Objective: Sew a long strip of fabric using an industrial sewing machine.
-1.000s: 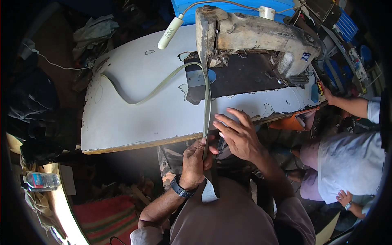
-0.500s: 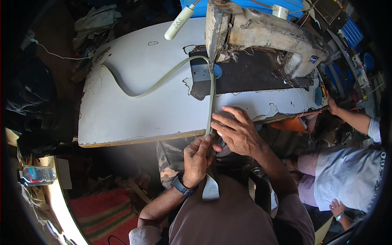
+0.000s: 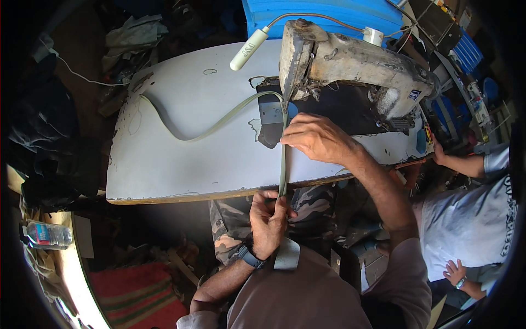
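A long, narrow grey-green strap [image 3: 216, 127] curves over the left of the white table and passes under the needle end of an old, worn sewing machine [image 3: 350, 60]. From there it runs toward me over the table's front edge. My right hand [image 3: 315, 137] pinches the strap just in front of the needle area. Lower down, my left hand [image 3: 267, 222] is closed round the strap below the table edge, at my lap. A pale, wide tail of it [image 3: 287, 255] hangs beneath that hand, against my shirt.
The white table [image 3: 159, 164] has chipped edges. A white stick lamp [image 3: 249, 49] hangs beside the machine head. Behind stands a blue plastic piece [image 3: 323, 16]. To the right is another person in a white shirt [image 3: 466, 225], one hand by the table's end. A plastic bottle [image 3: 49, 234] lies at left.
My right hand has moved forward along the strap, from near the table edge to the machine, and now pinches it. The left hand keeps its hold, slightly lower. The view has shifted a little.
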Demonstrator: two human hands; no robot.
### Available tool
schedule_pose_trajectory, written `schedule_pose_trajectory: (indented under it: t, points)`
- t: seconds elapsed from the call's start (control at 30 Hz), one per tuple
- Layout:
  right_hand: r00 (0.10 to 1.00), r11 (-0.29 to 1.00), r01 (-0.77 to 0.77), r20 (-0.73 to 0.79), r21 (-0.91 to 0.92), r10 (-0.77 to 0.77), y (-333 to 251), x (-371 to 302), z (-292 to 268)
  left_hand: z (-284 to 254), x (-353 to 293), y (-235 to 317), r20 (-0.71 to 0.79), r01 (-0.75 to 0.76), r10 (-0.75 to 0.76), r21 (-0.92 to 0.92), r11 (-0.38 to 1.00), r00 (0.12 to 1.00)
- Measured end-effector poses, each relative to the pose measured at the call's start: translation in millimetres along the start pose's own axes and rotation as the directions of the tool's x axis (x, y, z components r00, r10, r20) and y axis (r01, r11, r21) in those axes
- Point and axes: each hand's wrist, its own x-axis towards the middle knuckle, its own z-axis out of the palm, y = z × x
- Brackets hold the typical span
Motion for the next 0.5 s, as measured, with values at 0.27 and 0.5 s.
schedule_pose_trajectory:
  t: [0.27,0.5]
  points:
    - [0.935,0.982,0.086,0.354,-0.168,-0.022,-24,25,-21,0,0,5,0.000,0.025,-0.025,0.010,1.000,1.000]
    - [0.901,0.830,0.372,0.378,-0.416,-0.214,-27,25,-10,1,-3,13,0.004,0.040,-0.039,-0.017,0.999,0.999]
